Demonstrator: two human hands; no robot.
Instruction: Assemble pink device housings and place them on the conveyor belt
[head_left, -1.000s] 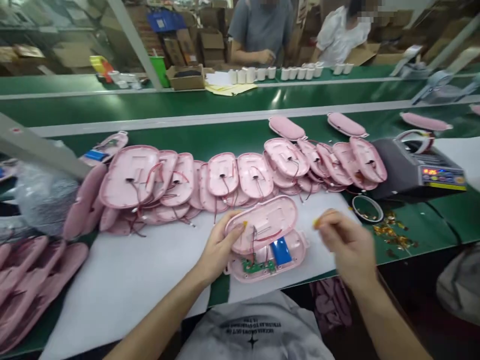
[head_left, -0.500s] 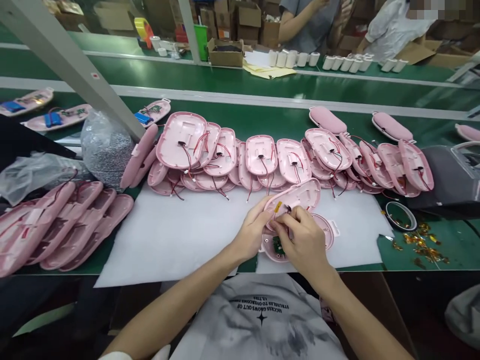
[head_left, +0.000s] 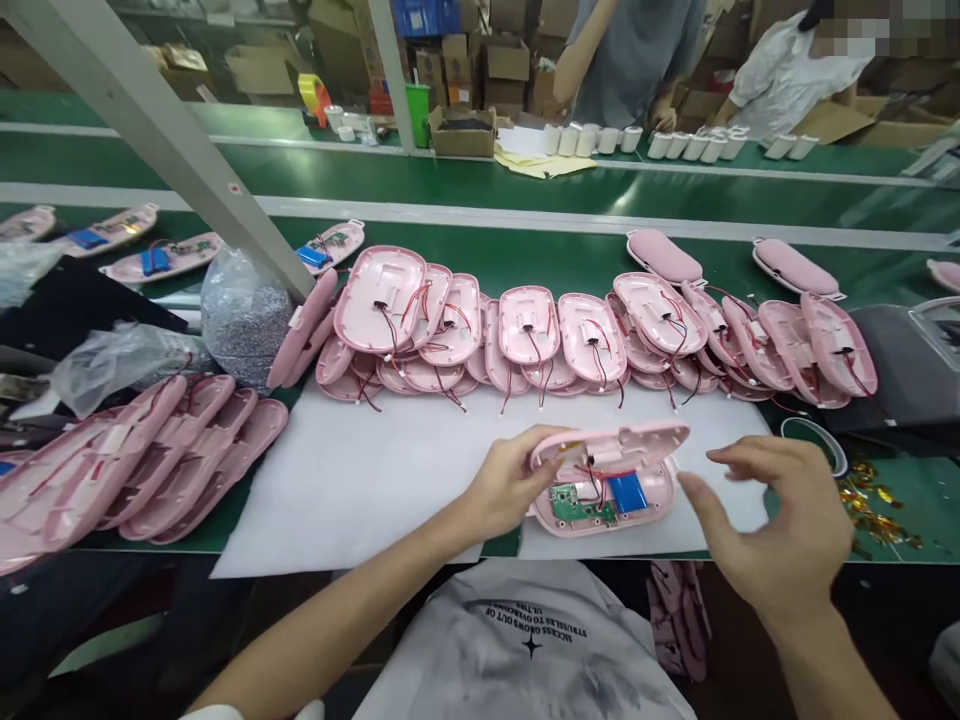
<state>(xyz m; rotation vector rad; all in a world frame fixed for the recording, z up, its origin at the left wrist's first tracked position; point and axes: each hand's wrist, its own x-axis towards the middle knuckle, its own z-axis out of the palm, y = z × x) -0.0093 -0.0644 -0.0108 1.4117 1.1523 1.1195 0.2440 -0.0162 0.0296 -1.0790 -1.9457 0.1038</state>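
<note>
My left hand [head_left: 511, 482] grips the left end of a pink oval lid shell [head_left: 611, 444], tilted low over a pink base shell [head_left: 600, 503] on the white foam sheet [head_left: 390, 470]. Inside the base I see a green circuit board [head_left: 574, 505], a blue battery [head_left: 627, 491] and red wires. My right hand [head_left: 776, 525] hovers just right of the shells with spread fingers, holding nothing.
A row of overlapping pink lid shells with wires [head_left: 592, 335] lies behind the foam sheet. More pink shells [head_left: 142, 460] are stacked at left beside plastic bags [head_left: 240, 315]. A grey machine [head_left: 904, 375], a tape roll [head_left: 814, 440] and gold tape scraps [head_left: 874, 500] sit at right. Two people work across the green belt [head_left: 450, 190].
My right hand pressed something onto the lid, then pulled away to the right and spread its fingers. The lid has dropped closer over the base. The view shifted left.
</note>
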